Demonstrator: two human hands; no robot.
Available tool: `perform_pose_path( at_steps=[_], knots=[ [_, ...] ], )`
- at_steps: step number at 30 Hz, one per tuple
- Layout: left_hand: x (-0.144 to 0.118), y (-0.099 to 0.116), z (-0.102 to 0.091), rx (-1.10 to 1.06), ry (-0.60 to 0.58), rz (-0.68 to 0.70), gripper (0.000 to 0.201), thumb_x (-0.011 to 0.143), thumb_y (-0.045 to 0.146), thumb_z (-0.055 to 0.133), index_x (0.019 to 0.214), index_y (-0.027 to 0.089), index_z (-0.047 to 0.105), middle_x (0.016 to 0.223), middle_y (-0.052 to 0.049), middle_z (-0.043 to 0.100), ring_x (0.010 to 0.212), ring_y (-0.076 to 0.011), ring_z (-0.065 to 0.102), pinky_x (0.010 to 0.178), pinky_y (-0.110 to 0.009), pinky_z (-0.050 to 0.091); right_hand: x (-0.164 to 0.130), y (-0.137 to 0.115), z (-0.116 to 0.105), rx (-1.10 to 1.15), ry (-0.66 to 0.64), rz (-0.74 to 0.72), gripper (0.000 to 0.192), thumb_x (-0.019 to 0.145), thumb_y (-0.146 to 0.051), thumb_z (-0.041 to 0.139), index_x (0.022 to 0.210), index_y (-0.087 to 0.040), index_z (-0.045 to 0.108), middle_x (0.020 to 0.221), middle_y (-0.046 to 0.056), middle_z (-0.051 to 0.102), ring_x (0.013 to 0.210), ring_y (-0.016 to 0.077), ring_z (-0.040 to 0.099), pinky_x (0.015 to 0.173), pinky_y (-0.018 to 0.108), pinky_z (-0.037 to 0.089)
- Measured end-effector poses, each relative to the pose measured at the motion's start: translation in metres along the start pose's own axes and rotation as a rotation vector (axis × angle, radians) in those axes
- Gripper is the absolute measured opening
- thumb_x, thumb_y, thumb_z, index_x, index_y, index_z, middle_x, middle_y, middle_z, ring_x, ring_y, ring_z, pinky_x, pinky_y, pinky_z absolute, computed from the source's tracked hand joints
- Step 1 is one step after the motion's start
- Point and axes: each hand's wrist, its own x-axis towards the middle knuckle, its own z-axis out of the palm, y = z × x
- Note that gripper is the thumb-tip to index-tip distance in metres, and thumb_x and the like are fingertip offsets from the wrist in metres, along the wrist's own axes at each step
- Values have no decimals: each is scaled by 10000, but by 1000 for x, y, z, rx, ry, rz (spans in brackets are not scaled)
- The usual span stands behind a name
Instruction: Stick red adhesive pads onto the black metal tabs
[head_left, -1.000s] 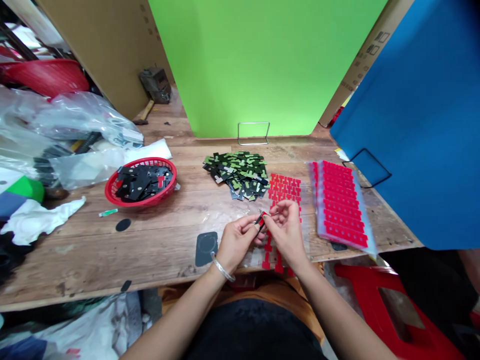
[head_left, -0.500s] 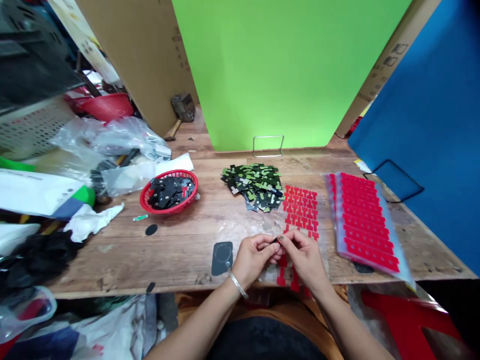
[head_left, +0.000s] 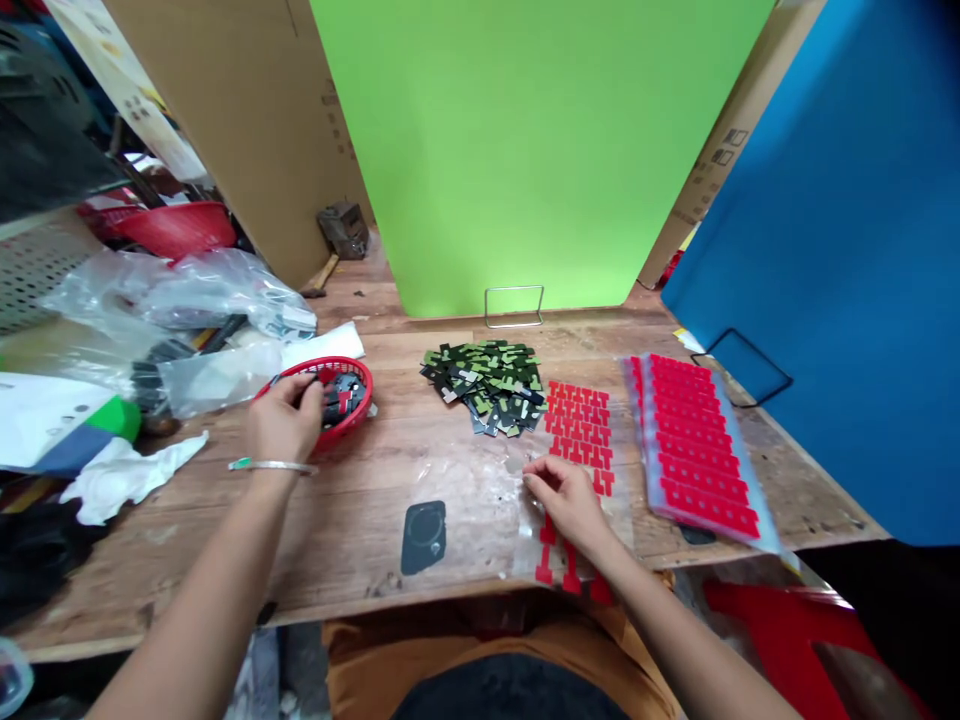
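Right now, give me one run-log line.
left hand: at red basket; right hand: over red cutout sheet, contact unclear; piece pile: on table

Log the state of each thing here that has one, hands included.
Left hand: over the basket, grip unclear
Basket: upright, black parts inside
Right hand: fingers curled above the red sheet, can't tell if holding anything
Red sheet: flat, wide gaps toward the near edge
Pile: loose, heaped
Red stack: lying down, layered
Green board: standing
Blue board: standing
White cloth: crumpled
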Motion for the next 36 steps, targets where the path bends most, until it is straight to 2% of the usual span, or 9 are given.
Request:
perform_pose_path(
  at_steps=[2,5,7,9,12,17,22,29,36],
  knots=[
    [10,-3,-8,157,41,5,282,781,280,511,994,122,606,859,-4,640,816,-175,559,811,-370,434,12,3,2,-131,25,-78,119,782,-205,517,753,-184,630,734,20,614,712,167,560,672,284,429],
    [-3,7,-7,217,94,139,309,781,283,522,1047,144,595,979,-17,629,905,-194,547,875,-375,406,36,8,4,-351,89,-187,144,789,-181,516,780,-193,659,789,49,600,809,193,528,749,318,411],
    [-25,20,1,87,43,272,289,793,278,508,1034,149,601,1031,-37,628,959,-192,544,914,-341,389,53,12,6,-475,124,-215,161,795,-193,525,837,-199,680,864,78,585,866,214,495,770,335,402],
    [-54,34,12,-73,-111,323,238,794,284,502,957,168,632,1019,-44,642,972,-184,557,929,-313,382,68,16,8,-571,160,-216,172,780,-233,567,903,-205,685,965,105,560,911,239,464,785,359,393],
    [-99,47,29,-291,-292,196,213,780,296,511,891,189,658,967,-49,664,943,-194,585,888,-304,410,82,22,11,-653,206,-217,244,737,-309,637,960,-219,678,1070,121,522,964,274,423,796,395,375],
    [-146,54,49,-519,-501,-24,207,752,303,560,875,186,678,925,-59,676,888,-200,599,821,-285,429,83,18,16,-744,136,-318,130,788,-292,587,815,-219,691,1075,99,541,992,268,391,809,410,336],
    [-154,58,56,-565,-589,-78,212,764,312,554,878,178,672,907,-59,678,841,-188,604,782,-274,442,76,12,19,-795,55,-408,209,856,-218,477,780,-185,668,961,84,605,947,235,425,803,393,312],
    [-157,53,56,-586,-617,-103,219,761,321,559,877,171,668,903,-60,680,837,-188,609,773,-265,445,69,19,14,-585,-6,-445,193,856,-236,483,834,-212,673,947,48,639,916,197,479,822,339,323],
    [-170,44,62,-456,-710,-32,247,790,313,516,943,165,640,929,-64,668,844,-183,604,783,-279,442,100,21,-9,-630,138,-136,228,800,-186,509,991,-195,634,991,95,633,977,248,439,845,357,291]
  ],
)
